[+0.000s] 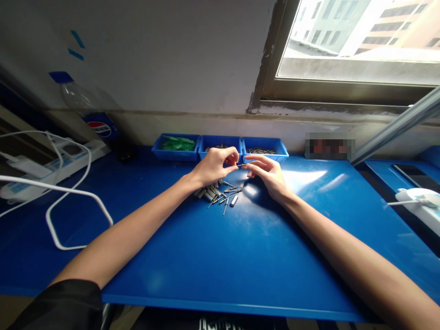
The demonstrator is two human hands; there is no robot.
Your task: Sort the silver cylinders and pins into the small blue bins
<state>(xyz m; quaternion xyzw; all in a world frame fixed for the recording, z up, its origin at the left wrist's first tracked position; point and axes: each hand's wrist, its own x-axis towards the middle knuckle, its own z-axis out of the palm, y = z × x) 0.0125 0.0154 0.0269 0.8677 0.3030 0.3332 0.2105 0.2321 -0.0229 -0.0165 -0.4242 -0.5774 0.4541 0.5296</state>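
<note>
Both hands meet above the blue table point(192, 256), just in front of the blue bins. My left hand point(217, 164) pinches one end of a thin metal pin point(242, 165) between thumb and fingertips. The pin's other end is between the thumb and fingers of my right hand point(267, 173), whose index finger reaches over it. Beneath and in front of my left hand lies a loose pile of silvery metal blocks point(210, 194) and thin pins point(225, 206), some with brass-coloured parts. The left hand hides part of this pile.
Three blue bins stand against the wall: one with green pieces point(178, 143), a middle one point(222, 141), and one with pins point(263, 150). A bottle point(99, 123), white cables point(99, 201) and a power strip point(55, 169) are left; another strip point(421, 206) is right.
</note>
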